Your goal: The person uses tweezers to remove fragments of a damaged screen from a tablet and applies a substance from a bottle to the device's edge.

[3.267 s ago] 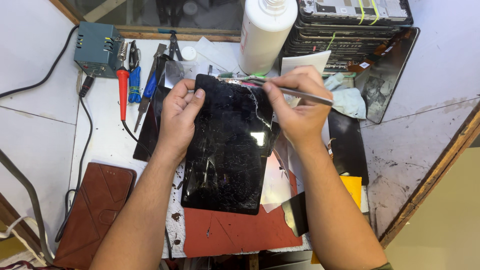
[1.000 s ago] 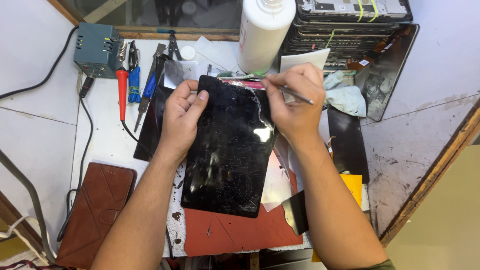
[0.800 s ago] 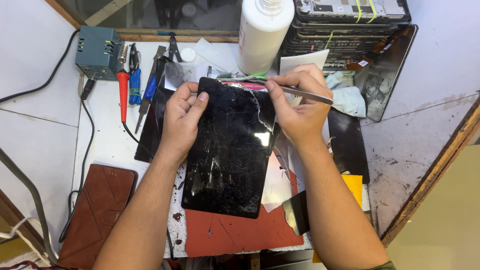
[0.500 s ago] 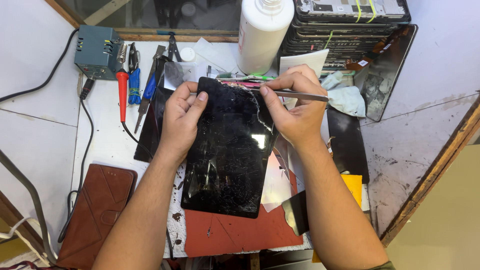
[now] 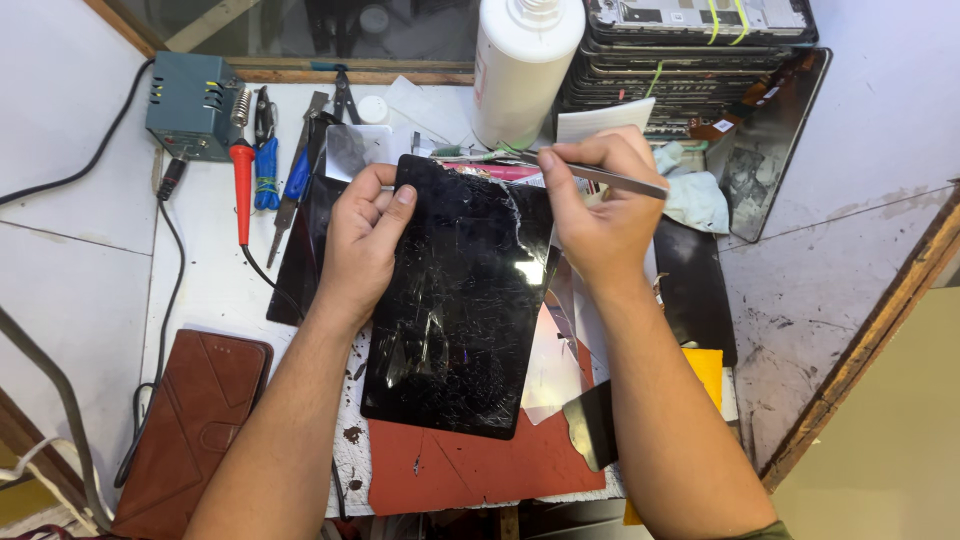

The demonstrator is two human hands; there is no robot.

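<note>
A black tablet (image 5: 455, 300) with a badly cracked glass screen lies tilted over a red mat (image 5: 480, 465) on the white bench. My left hand (image 5: 362, 235) grips the tablet's upper left edge, thumb resting on the glass. My right hand (image 5: 598, 205) holds a thin metal tool (image 5: 610, 178) like a pen, its tip at the tablet's top edge near the upper right corner.
A white bottle (image 5: 525, 65) and a stack of dark device frames (image 5: 690, 60) stand at the back. A grey soldering station (image 5: 192, 105), red-handled iron (image 5: 242, 190) and blue-handled tools (image 5: 268, 165) lie at left. A brown case (image 5: 195, 420) sits bottom left, a yellow sheet (image 5: 705, 370) at right.
My right hand has shifted the metal tool slightly along the tablet's top edge, back and forth. My left hand and the tablet stay put.
</note>
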